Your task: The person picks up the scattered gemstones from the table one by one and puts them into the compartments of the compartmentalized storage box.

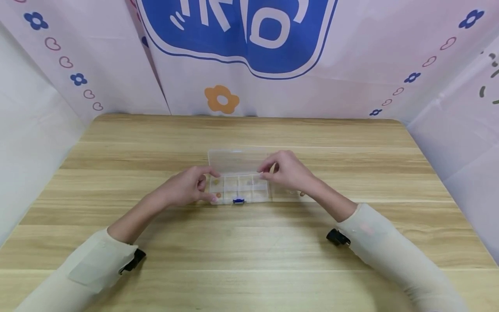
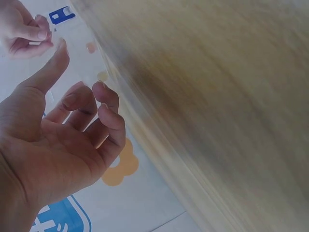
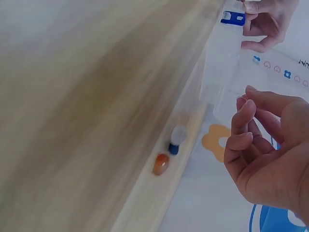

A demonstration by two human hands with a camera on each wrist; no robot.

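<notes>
A clear plastic compartment box (image 1: 245,194) with a blue latch (image 1: 238,201) lies on the table, its clear lid (image 1: 234,161) raised at the back. My left hand (image 1: 187,186) holds the box's left end, thumb at the front corner and forefinger at the back one. In the left compartments sit an orange bead (image 1: 218,195) and a yellowish bead (image 1: 216,182). My right hand (image 1: 286,171) is over the back right corner, thumb and forefinger tips close together; I cannot tell whether something small is between them.
To the right of the box, below my right wrist, an orange bead (image 3: 161,164) lies on the table beside a small clear and blue piece (image 3: 177,137). A printed cloth (image 1: 187,82) hangs behind the table's back edge.
</notes>
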